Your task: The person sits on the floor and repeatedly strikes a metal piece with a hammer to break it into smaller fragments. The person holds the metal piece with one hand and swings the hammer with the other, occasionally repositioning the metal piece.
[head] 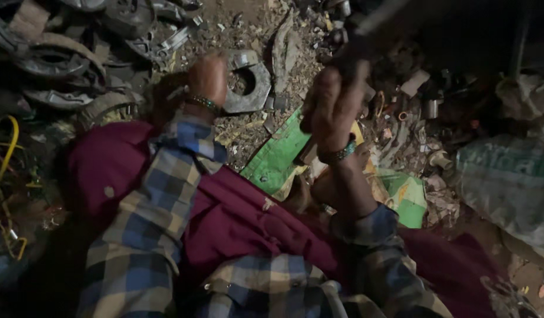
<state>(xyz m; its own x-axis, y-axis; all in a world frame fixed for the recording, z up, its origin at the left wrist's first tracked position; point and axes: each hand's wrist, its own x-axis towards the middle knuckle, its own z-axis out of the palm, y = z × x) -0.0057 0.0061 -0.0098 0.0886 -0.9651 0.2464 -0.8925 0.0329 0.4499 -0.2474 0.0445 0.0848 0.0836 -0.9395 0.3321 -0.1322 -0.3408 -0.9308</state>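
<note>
Dim, dirt-covered ground fills the view, littered with metal scrap and bits of debris. Over on the far side lies a pile of curved metal parts (pixel 54 65), grey and dusty, with yellow wires (pixel 10 153) tangled at the edge.

The person sits low, a maroon cloth (pixel 236 218) draped across the lap, arms in blue and tan checked sleeves (pixel 148 224).

The left hand (pixel 204 79) reaches out and down to the ground, a beaded bracelet (pixel 202 103) at the wrist. It sits just beside a flat grey metal piece with a round hole (pixel 251 88); the fingers are turned away from the camera, so it cannot be told whether they are closed on anything.

The right hand (pixel 334 109) is raised, fingers clenched around a dark handle-like tool (pixel 357 44) that runs up and away into the shadow. Its far end is blurred, and what kind of tool it is cannot be made out.

Below that hand, green and yellow packaging (pixel 278 156) lies flat on the dirt. Off to the right rests a pale woven sack (pixel 508 176).
</note>
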